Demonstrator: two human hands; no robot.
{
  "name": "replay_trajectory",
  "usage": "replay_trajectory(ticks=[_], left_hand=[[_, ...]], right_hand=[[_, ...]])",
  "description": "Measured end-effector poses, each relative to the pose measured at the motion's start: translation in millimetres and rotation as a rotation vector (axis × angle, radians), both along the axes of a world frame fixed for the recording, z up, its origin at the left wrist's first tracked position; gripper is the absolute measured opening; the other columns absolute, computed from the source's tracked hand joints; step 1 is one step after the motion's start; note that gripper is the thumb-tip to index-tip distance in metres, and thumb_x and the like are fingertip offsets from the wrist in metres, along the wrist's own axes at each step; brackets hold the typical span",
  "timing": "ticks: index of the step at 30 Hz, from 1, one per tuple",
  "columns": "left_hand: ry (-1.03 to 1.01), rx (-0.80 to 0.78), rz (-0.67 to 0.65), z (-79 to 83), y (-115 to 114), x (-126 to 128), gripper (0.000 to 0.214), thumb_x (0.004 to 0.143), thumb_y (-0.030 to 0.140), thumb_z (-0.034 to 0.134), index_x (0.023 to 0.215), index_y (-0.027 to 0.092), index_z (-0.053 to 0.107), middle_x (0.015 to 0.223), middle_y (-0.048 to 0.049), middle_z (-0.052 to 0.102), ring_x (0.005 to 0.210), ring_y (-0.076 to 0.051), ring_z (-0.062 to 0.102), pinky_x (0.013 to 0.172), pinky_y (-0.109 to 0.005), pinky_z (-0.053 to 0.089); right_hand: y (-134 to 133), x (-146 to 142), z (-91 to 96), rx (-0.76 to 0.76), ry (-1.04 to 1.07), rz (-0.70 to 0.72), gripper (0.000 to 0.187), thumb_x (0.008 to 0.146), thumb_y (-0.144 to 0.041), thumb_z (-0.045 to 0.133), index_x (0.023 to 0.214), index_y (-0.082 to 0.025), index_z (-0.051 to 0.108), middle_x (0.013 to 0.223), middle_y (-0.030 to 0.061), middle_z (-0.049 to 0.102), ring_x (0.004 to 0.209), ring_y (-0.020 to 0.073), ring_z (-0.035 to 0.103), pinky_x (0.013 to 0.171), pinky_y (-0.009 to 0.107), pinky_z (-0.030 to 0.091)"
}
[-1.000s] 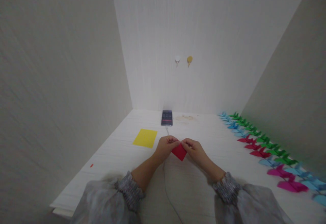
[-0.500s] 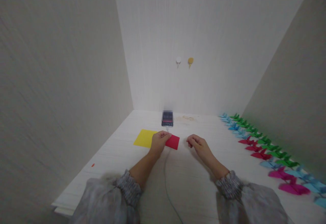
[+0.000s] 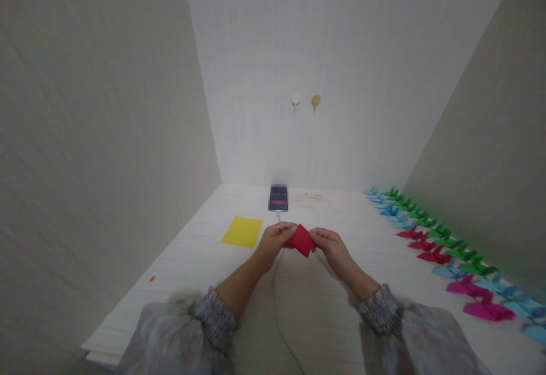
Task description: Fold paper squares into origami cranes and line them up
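Two closed thumb-and-finger pinches hold one small, folded red paper piece [image 3: 302, 241] between them over the white table [image 3: 191, 287], the left hand [image 3: 272, 242] on its left side, the right hand [image 3: 333, 245] on its right. Near the left hand lies a flat yellow paper square [image 3: 242, 231]; farther out are a dark rectangular phone [image 3: 278, 197] on a pale cable [image 3: 277, 304] and, rightward, rows of multicoloured folded-paper birds [image 3: 435, 256].

Pale back wall [image 3: 247, 68], faintly streaked; greyer side walls [image 3: 102, 113]; white tabletop [image 3: 191, 267]; dim light.

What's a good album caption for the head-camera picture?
Left hand and right hand hold a small red paper piece near a yellow paper square.
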State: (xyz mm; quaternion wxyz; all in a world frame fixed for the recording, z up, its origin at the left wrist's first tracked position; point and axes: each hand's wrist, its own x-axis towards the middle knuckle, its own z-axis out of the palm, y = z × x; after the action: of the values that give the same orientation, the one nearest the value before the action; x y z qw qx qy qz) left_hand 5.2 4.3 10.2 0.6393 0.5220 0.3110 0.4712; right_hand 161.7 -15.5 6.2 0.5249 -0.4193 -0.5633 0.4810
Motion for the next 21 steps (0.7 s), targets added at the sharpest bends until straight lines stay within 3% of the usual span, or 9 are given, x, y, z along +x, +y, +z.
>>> replay_trajectory(ticks=[8, 12, 14, 17, 19, 21], left_hand=[[-0.011, -0.02, -0.028, 0.3, 0, 0, 0.028, 0.064, 0.024, 0.059, 0.089, 0.01, 0.06, 0.076, -0.0068, 0.064, 0.066, -0.012, 0.057, 0.066, -0.027, 0.044], [0.087, 0.021, 0.052, 0.7, 1, 0, 0.017, 0.063, 0.019, 0.055, 0.076, 0.011, 0.061, 0.063, -0.002, 0.061, 0.056, -0.009, 0.053, 0.059, -0.023, 0.042], [0.153, 0.033, 0.104, 0.2, 2, 1, 0.014, 0.062, 0.019, 0.054, 0.071, 0.011, 0.06, 0.059, -0.001, 0.06, 0.052, -0.009, 0.051, 0.055, -0.021, 0.04], [0.276, 0.057, 0.191, -2.6, 4, 1, 0.013, 0.061, 0.019, 0.052, 0.068, 0.012, 0.06, 0.057, -0.0009, 0.059, 0.051, -0.009, 0.05, 0.051, -0.021, 0.038], [0.367, 0.092, 0.238, -5.3, 6, 0, 0.012, 0.061, 0.019, 0.051, 0.064, 0.012, 0.059, 0.055, -0.0008, 0.058, 0.05, -0.01, 0.049, 0.049, -0.02, 0.037], [0.424, 0.115, 0.247, -8.1, 7, 0, 0.011, 0.06, 0.019, 0.051, 0.063, 0.012, 0.059, 0.055, -0.0011, 0.058, 0.05, -0.01, 0.049, 0.048, -0.02, 0.036]], right_hand=[[-2, 0, -0.4, -0.165, 0.204, 0.092, 0.016, 0.066, -0.026, 0.056, 0.057, -0.013, 0.057, 0.049, -0.0013, 0.051, 0.044, 0.008, 0.041, 0.045, 0.021, 0.031], [-2, -3, -2.6, -0.204, 0.122, 0.111, 0.018, 0.067, -0.027, 0.055, 0.056, -0.013, 0.056, 0.047, -0.002, 0.05, 0.041, 0.008, 0.041, 0.044, 0.022, 0.033], [-3, -6, -2.1, -0.127, 0.031, 0.076, 0.022, 0.072, -0.032, 0.05, 0.062, -0.014, 0.056, 0.052, -0.0012, 0.052, 0.046, 0.0095, 0.045, 0.047, 0.023, 0.036], [-6, -9, -0.4, 0.088, -0.146, -0.013, 0.025, 0.077, -0.036, 0.043, 0.087, -0.017, 0.055, 0.078, 0.0037, 0.059, 0.066, 0.0132, 0.054, 0.061, 0.026, 0.043], [-9, -11, 0.0, 0.224, -0.307, -0.034, 0.031, 0.073, -0.035, 0.051, 0.1, -0.019, 0.051, 0.094, 0.0059, 0.057, 0.077, 0.0147, 0.054, 0.068, 0.028, 0.043], [-10, -11, -0.6, 0.333, -0.461, -0.054, 0.036, 0.068, -0.03, 0.058, 0.102, -0.02, 0.051, 0.096, 0.0066, 0.057, 0.077, 0.0155, 0.054, 0.07, 0.029, 0.043]])
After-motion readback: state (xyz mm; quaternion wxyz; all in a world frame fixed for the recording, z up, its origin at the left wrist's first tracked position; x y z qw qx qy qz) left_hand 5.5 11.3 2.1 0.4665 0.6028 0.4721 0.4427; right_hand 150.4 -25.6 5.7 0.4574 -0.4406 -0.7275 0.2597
